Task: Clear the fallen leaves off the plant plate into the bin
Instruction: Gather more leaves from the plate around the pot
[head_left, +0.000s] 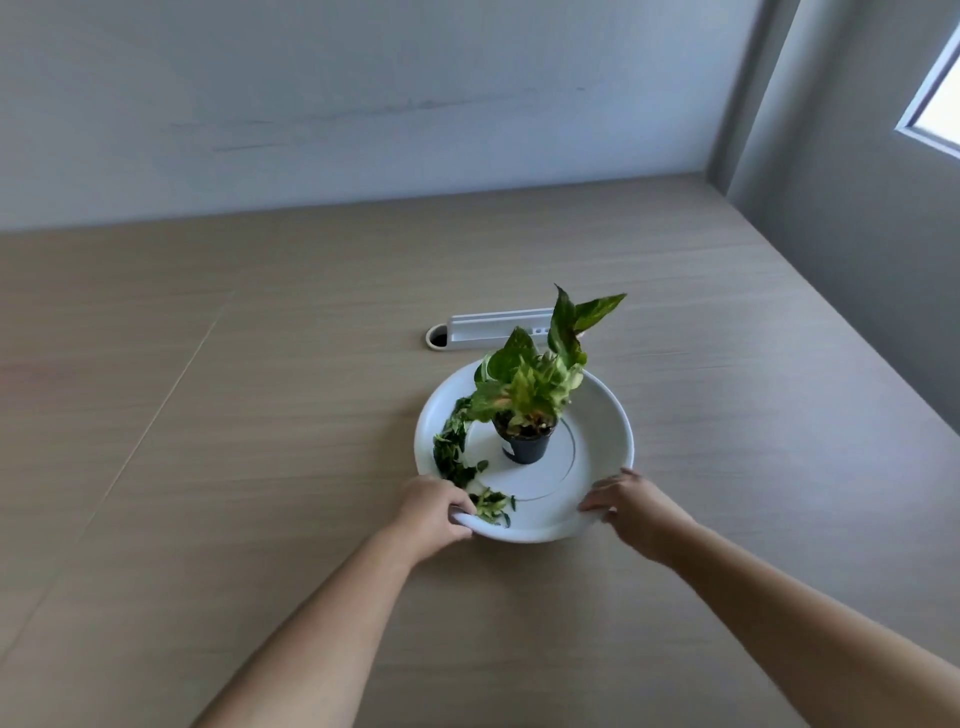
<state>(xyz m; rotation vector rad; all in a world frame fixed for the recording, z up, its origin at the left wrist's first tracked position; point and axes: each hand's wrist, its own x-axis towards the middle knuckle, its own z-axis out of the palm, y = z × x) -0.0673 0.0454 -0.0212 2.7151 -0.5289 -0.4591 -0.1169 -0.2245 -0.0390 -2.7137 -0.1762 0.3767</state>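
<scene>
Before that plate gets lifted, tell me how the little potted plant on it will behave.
The potted plant looks top-heavy: its leaves rise tall and lean right over a narrow black pot, so it may tip. It stands loose on the smooth white plate, so it could slide if tilted. Both hands, left and right, hold the near rim; keeping level seems wise.

My left hand (434, 506) and right hand (631, 506) sit on the near rim of the plate (605, 415), open table (260, 364) on both sides of it. On the plate, the potted plant (524, 415) stands mid-dish, blocking a straight reach across (leaves lean far-right). Fallen leaves (457, 452) line the plate's left curve. Behind the plate, a white cable box (498, 325) narrows the far side.
</scene>
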